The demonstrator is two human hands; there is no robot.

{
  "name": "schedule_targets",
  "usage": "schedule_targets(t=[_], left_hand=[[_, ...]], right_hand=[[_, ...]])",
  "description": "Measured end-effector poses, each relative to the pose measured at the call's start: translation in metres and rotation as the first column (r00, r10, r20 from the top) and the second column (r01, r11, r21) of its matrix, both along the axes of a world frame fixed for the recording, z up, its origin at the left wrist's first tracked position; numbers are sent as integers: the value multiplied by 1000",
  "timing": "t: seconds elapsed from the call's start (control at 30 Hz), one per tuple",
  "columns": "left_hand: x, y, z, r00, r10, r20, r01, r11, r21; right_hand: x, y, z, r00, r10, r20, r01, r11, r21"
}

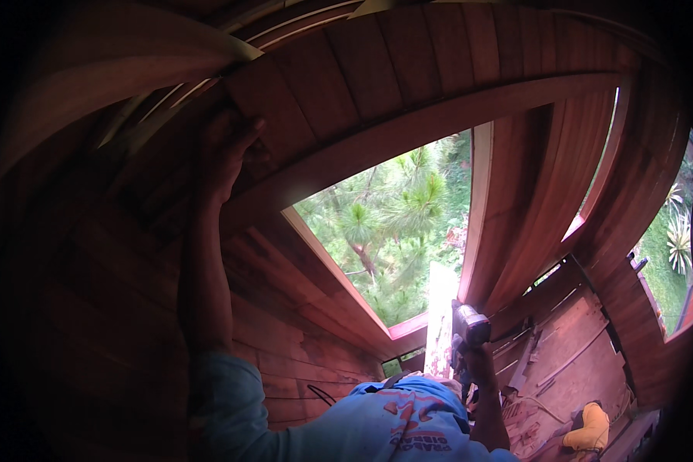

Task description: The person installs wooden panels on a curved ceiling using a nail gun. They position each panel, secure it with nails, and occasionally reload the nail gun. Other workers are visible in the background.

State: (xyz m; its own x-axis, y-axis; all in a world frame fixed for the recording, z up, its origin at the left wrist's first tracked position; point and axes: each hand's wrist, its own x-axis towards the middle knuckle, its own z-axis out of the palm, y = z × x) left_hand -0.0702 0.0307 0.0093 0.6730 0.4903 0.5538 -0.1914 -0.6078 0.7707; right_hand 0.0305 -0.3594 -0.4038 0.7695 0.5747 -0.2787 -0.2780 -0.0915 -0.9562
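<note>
My left hand (pixel 232 158) is raised at the upper left, against the left end of the dark wall boards (pixel 327 85). Its thumb is stretched out and apart; deep shadow covers the other fingers, but the hand looks open. Low and right of centre, my right hand (pixel 477 362) is closed round the grip of a dark power drill (pixel 473 325). The drill is upright beside a bright, sunlit wooden post or board (pixel 440 323), just below the right corner of the window opening. Its tip is lost in glare.
Framed by wood, the window opening (pixel 393 231) looks out on pine branches. Another opening (pixel 670 246) is at the far right. Far below lies a floor (pixel 570 354) with loose boards and scraps. A person in orange-yellow clothing (pixel 591 427) is at the lower right.
</note>
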Motion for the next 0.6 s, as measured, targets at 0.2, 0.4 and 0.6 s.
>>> schedule_targets(t=[0.2, 0.4, 0.6], left_hand=[[1, -1, 0, 999, 37, -1, -37, 999, -4], [4, -8, -1, 998, 52, 32, -53, 998, 16], [2, -4, -6, 1000, 11, 4, -11, 1000, 23]], right_hand=[[-1, -1, 16, 1000, -6, -3, 5, 1000, -7], [1, 1, 21, 1000, -17, -19, 18, 995, 98], [-1, -1, 28, 996, 8, -85, -3, 998, 56]])
